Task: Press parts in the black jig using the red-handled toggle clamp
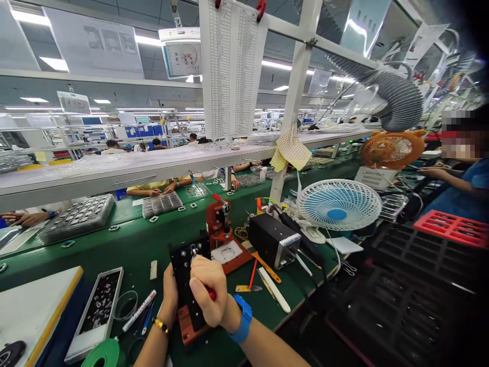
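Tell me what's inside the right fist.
Part of a red handle shows in the right hand. The closed hand covers the rest, so its full shape cannot be seen.

The right hand (208,288) grips a red handle (211,293) on a black metal fixture (183,285) at the green bench (133,250); the left hand (170,291) touches the fixture's left side.

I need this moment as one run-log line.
right grip: closed on red handle | left grip: against side of black fixture | orange-handled brush: on green bench, beside black box
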{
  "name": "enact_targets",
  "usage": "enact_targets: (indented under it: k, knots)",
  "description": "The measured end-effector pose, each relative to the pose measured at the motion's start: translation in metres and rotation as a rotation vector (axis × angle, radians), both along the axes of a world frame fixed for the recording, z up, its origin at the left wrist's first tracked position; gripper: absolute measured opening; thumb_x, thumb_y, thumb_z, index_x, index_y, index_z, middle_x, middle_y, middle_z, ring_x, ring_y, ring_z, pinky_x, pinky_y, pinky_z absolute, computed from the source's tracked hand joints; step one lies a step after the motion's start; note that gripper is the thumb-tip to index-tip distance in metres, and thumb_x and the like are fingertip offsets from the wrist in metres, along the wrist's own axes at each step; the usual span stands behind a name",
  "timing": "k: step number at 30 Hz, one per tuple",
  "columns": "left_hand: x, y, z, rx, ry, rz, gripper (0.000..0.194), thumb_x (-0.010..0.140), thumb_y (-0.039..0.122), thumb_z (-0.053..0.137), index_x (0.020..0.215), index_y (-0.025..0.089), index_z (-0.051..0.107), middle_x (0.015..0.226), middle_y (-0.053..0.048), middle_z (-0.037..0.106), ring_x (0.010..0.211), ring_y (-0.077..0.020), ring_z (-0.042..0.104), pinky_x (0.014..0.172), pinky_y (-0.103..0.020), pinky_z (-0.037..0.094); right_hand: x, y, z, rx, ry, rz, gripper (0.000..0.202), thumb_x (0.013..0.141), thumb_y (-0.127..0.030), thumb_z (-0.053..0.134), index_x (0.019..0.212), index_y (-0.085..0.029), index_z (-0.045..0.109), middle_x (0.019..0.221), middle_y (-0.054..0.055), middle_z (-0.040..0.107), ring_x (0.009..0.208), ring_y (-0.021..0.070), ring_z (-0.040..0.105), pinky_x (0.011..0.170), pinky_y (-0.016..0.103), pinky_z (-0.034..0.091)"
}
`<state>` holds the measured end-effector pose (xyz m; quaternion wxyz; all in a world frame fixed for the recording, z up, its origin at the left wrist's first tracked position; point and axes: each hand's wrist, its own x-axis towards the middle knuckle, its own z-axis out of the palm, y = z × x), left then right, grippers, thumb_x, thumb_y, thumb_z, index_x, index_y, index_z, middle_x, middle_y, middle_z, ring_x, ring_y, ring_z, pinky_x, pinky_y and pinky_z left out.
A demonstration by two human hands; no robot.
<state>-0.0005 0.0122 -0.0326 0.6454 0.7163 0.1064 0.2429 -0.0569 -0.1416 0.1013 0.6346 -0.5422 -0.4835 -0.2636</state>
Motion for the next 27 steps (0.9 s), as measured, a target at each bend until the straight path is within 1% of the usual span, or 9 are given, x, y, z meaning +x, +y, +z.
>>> enact_targets:
  k: [5,8,11,14,17,20,24,26,27]
  knots:
    - [0.0,0.001,-0.001,-0.035,-0.007,-0.035,0.032,0.068,0.054,0.055,0.061,0.023,0.05,0.065,-0.003,0.056,0.076,-0.0247,0.056,0.074,-0.037,0.051,-0.008,-0.012,0.036,-0.137,0.309,0.073,0.049,0.104,-0.03,0.04,0.058,-0.017,0.036,0.053,-0.001,0.037,0.051,0.0093,0.034,0.052,0.028,0.024]
    - [0.001,0.001,-0.002,-0.043,-0.004,-0.042,0.035,0.069,0.055,0.054,0.064,0.021,0.055,0.071,-0.006,0.062,0.078,-0.0258,0.057,0.074,-0.037,0.051,-0.009,-0.014,0.054,-0.205,0.42,0.116,0.047,0.102,-0.033,0.043,0.058,-0.016,0.042,0.054,0.0,0.04,0.053,0.0088,0.037,0.053,0.027,0.026]
    - [0.003,0.002,-0.006,-0.045,-0.006,-0.049,0.037,0.069,0.056,0.057,0.069,0.019,0.061,0.078,-0.007,0.067,0.08,-0.0268,0.058,0.077,-0.038,0.051,-0.004,-0.014,0.067,-0.261,0.49,0.159,0.048,0.101,-0.037,0.044,0.058,-0.015,0.045,0.057,0.0,0.041,0.055,0.0086,0.037,0.053,0.026,0.025]
    - [0.004,0.002,-0.008,-0.062,-0.006,-0.058,0.038,0.07,0.056,0.059,0.07,0.018,0.062,0.079,-0.007,0.068,0.08,-0.0257,0.058,0.075,-0.036,0.05,0.002,-0.015,0.078,-0.343,0.548,0.202,0.053,0.103,-0.043,0.045,0.059,-0.014,0.05,0.056,0.0,0.038,0.054,0.0082,0.034,0.052,0.026,0.024]
    - [0.003,0.001,-0.006,-0.086,-0.006,-0.061,0.038,0.068,0.056,0.061,0.071,0.018,0.063,0.081,-0.007,0.069,0.08,-0.0248,0.058,0.072,-0.034,0.049,0.008,-0.016,0.088,-0.432,0.577,0.248,0.055,0.102,-0.047,0.045,0.059,-0.013,0.054,0.052,-0.001,0.036,0.05,0.0077,0.031,0.05,0.026,0.022]
    - [0.002,-0.001,-0.001,-0.111,0.003,-0.058,0.039,0.066,0.056,0.06,0.071,0.017,0.063,0.083,-0.007,0.07,0.078,-0.0239,0.057,0.072,-0.033,0.048,0.014,-0.017,0.097,-0.496,0.638,0.356,0.054,0.099,-0.05,0.047,0.06,-0.014,0.056,0.048,-0.002,0.033,0.046,0.0072,0.027,0.049,0.026,0.02]
    - [0.002,-0.003,0.002,-0.138,0.032,-0.029,0.042,0.065,0.059,0.058,0.07,0.018,0.061,0.078,-0.006,0.066,0.075,-0.0227,0.054,0.072,-0.034,0.047,0.024,-0.019,0.106,-0.545,0.685,0.532,0.053,0.099,-0.051,0.049,0.063,-0.014,0.058,0.046,-0.005,0.03,0.044,0.0071,0.025,0.049,0.025,0.021]
    - [0.004,-0.003,0.002,-0.141,0.052,-0.018,0.045,0.064,0.06,0.059,0.073,0.017,0.063,0.078,-0.006,0.067,0.075,-0.0229,0.055,0.073,-0.034,0.048,0.027,-0.02,0.109,-0.564,0.672,0.563,0.053,0.102,-0.049,0.045,0.066,-0.013,0.06,0.045,-0.005,0.031,0.044,0.0073,0.025,0.049,0.025,0.022]
    - [0.004,-0.003,0.001,-0.141,0.062,-0.014,0.045,0.063,0.061,0.059,0.074,0.017,0.063,0.079,-0.006,0.067,0.075,-0.023,0.055,0.073,-0.034,0.048,0.028,-0.02,0.11,-0.57,0.66,0.553,0.053,0.104,-0.046,0.042,0.068,-0.012,0.061,0.045,-0.005,0.032,0.043,0.0074,0.026,0.049,0.025,0.023]
